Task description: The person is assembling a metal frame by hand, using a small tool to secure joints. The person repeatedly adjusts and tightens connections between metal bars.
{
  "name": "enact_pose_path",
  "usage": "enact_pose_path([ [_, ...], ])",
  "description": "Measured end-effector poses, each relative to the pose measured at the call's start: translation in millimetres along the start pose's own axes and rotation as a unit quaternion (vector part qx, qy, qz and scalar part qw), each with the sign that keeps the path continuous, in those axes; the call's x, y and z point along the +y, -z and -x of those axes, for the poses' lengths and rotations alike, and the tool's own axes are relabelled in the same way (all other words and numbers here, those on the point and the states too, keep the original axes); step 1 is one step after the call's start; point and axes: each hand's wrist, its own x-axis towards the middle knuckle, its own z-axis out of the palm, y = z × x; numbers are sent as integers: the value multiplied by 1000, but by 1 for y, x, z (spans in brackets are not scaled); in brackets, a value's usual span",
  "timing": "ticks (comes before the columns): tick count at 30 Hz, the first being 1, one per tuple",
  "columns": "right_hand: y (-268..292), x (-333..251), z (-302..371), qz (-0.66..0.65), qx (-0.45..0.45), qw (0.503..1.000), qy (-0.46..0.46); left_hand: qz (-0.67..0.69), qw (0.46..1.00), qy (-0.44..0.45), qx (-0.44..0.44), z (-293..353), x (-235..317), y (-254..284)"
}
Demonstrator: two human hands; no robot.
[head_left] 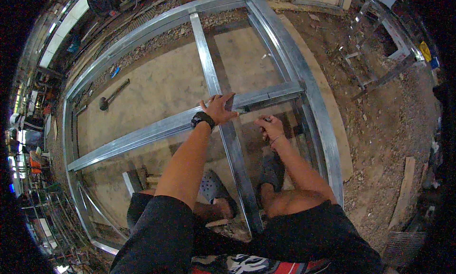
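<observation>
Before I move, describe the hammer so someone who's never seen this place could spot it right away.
Find the big silver metal frame, divided by crossing bars, and look through its far-left opening, left of the left hand. The hammer lies on the tan surface there, near a small blue object. Its dark, rounded head and straight handle set it apart from that object.

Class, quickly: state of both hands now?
Left hand: open, fingers spread on the metal frame.
Right hand: closed; what it holds, if anything, is unclear.
</observation>
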Motion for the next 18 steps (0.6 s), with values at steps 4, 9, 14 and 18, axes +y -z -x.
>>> enact_pose_path([
  [4, -4, 1, -12, -39, 20, 999, 11, 4, 1000, 1, 7, 0, -4, -1],
  [9, -26, 19, -53, -22, 36, 998, 36, 14, 1000, -12, 20, 0, -5, -6],
  [14, -35, 39, -72, 77, 110, 989, 69, 15, 1000, -10, 20, 8, 4, 0],
  [18, -40, 21, -47, -82, 64, 993, 49, 18, 999, -24, 25, 11, -1, 0],
])
